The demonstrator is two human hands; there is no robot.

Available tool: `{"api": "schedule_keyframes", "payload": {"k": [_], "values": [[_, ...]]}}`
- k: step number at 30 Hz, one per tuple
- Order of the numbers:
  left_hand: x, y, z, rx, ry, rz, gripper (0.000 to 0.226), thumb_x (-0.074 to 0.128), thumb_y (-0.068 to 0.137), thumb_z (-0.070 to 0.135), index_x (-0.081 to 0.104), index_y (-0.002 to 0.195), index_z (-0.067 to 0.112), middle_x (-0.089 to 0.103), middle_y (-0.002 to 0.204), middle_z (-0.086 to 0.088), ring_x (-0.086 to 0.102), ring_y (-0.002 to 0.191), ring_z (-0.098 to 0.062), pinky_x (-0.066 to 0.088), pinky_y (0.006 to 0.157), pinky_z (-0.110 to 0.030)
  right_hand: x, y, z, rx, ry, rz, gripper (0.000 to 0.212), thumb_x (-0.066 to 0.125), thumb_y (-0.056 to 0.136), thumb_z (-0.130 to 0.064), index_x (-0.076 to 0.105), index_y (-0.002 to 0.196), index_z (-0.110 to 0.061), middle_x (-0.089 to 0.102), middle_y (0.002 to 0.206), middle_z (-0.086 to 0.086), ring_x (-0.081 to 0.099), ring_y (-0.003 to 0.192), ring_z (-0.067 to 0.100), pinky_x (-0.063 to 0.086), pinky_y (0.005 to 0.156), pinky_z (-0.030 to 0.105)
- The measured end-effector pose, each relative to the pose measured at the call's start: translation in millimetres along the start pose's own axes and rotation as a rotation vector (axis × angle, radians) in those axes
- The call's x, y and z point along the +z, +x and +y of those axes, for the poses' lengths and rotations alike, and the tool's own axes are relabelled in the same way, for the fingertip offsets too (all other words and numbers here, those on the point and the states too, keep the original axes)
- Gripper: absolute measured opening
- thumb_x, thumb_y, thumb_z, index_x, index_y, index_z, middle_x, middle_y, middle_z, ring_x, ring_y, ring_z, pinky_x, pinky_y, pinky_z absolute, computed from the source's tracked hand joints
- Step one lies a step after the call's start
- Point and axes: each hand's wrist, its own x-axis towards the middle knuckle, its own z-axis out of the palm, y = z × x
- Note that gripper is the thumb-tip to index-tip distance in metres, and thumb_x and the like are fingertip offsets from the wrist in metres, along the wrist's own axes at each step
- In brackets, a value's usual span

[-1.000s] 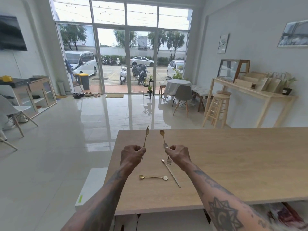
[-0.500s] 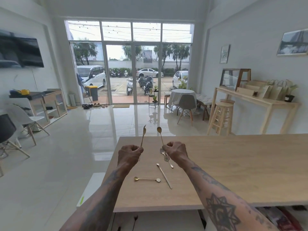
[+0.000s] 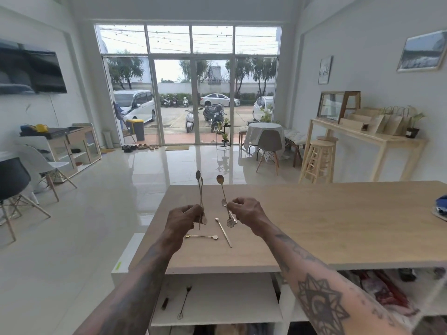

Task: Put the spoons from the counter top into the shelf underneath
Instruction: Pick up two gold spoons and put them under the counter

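Note:
My left hand (image 3: 185, 220) grips long-handled gold spoons (image 3: 200, 187) upright, bowls up, over the wooden counter top (image 3: 314, 221). My right hand (image 3: 244, 213) holds a gold spoon (image 3: 221, 183) upright plus a shorter silver spoon (image 3: 225, 204), with a flower-shaped handle end hanging below the fingers. On the counter between my hands lie a small gold spoon (image 3: 202, 236) with a flower end and a long slim spoon (image 3: 223, 232) lying diagonally. The white shelf (image 3: 217, 308) under the counter holds a dark long-handled utensil (image 3: 184, 302) and a small dark item (image 3: 165, 303).
A blue object on a plate (image 3: 440, 210) sits at the counter's right edge. Red and dark items fill the shelf compartment (image 3: 387, 291) at lower right. Beyond the counter there is tiled floor with chairs, a stool (image 3: 319, 158) and a side table (image 3: 367, 139).
The view has tilted down, so the shelf under the counter now shows. Both hands keep their spoons upright and have drawn slightly nearer to me.

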Motion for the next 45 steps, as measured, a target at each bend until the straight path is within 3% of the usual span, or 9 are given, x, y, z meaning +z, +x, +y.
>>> {"api": "schedule_keyframes", "payload": {"k": [13,16,20,25,28,31,36,41,45], "values": [[-30.9,-58.8,-103.3,-0.196,0.056,0.021,0.017,0.071,0.09,0.02,0.078,0.089,0.005,0.069,0.06,0.007,0.057,0.064,-0.014,0.046,0.072,-0.034,54.0,-59.7,76.1,0.201,-0.023,-0.111,0.01,0.065,0.085,-0.021,0.068,0.076,-0.018,0.056,0.066,0.0,0.049,0.062,0.014,0.041,0.061,0.026],[-39.9,-74.4,-141.0,-0.262,0.069,0.04,0.015,0.071,0.09,0.017,0.078,0.086,0.004,0.065,0.056,0.007,0.052,0.054,-0.009,0.043,0.062,-0.027,77.9,-74.3,106.2,0.255,-0.044,-0.189,0.013,0.063,0.089,-0.027,0.07,0.089,-0.017,0.061,0.083,0.0,0.052,0.075,0.013,0.04,0.064,0.022],[-54.2,-88.2,-191.6,-0.363,0.101,0.058,0.012,0.07,0.089,0.014,0.075,0.082,0.005,0.065,0.065,-0.003,0.053,0.051,-0.006,0.042,0.052,-0.017,112.2,-87.9,146.0,0.358,-0.09,-0.188,0.013,0.062,0.085,-0.025,0.071,0.078,-0.017,0.062,0.07,-0.002,0.05,0.061,0.012,0.044,0.059,0.027],[-68.8,-91.2,-257.5,-0.491,0.169,0.071,0.018,0.069,0.086,0.009,0.07,0.068,0.008,0.059,0.043,0.009,0.05,0.037,0.003,0.039,0.047,-0.018,154.7,-95.6,201.4,0.489,-0.129,-0.194,0.018,0.063,0.079,-0.027,0.064,0.063,-0.019,0.06,0.063,-0.003,0.052,0.065,0.018,0.042,0.065,0.033],[-71.0,-77.5,-292.2,-0.532,0.214,0.094,0.022,0.069,0.085,0.006,0.069,0.064,0.008,0.059,0.046,0.006,0.051,0.036,0.003,0.038,0.039,-0.008,176.1,-87.6,235.4,0.552,-0.162,-0.202,0.023,0.062,0.08,-0.03,0.069,0.072,-0.01,0.059,0.065,0.002,0.051,0.067,0.02,0.043,0.065,0.034],[-70.4,-47.8,-327.3,-0.574,0.258,0.123,0.015,0.069,0.085,0.011,0.073,0.072,0.003,0.062,0.057,-0.003,0.056,0.048,-0.008,0.042,0.048,-0.018,198.3,-64.9,271.9,0.617,-0.143,-0.192,0.034,0.063,0.08,-0.03,0.069,0.086,0.004,0.056,0.067,0.004,0.049,0.067,0.02,0.044,0.065,0.036],[-71.3,29.7,-392.8,-0.604,0.425,0.136,0.028,0.067,0.08,0.019,0.066,0.06,0.0,0.056,0.055,-0.004,0.048,0.043,-0.006,0.04,0.052,-0.021,242.2,-11.1,336.5,0.713,-0.184,-0.158,0.024,0.06,0.077,-0.025,0.055,0.056,-0.013,0.054,0.056,0.004,0.048,0.064,0.021,0.039,0.064,0.032],[-62.0,113.7,-467.2,-0.609,0.589,0.079,0.015,0.061,0.09,0.019,0.071,0.092,0.007,0.052,0.06,-0.002,0.069,0.085,-0.03,0.046,0.066,-0.023,288.8,46.8,404.5,0.769,-0.208,-0.108,0.031,0.061,0.079,-0.019,0.049,0.051,-0.012,0.056,0.066,0.013,0.051,0.069,0.025,0.039,0.067,0.035],[-57.1,143.4,-512.4,-0.661,0.612,0.116,0.04,0.063,0.084,0.03,0.069,0.104,-0.005,0.074,0.102,-0.021,0.07,0.096,-0.037,0.059,0.091,-0.044,314.0,80.7,437.3,0.79,-0.207,-0.089,0.022,0.061,0.08,-0.018,0.058,0.062,-0.006,0.061,0.07,0.013,0.054,0.069,0.025,0.042,0.067,0.035]]}}
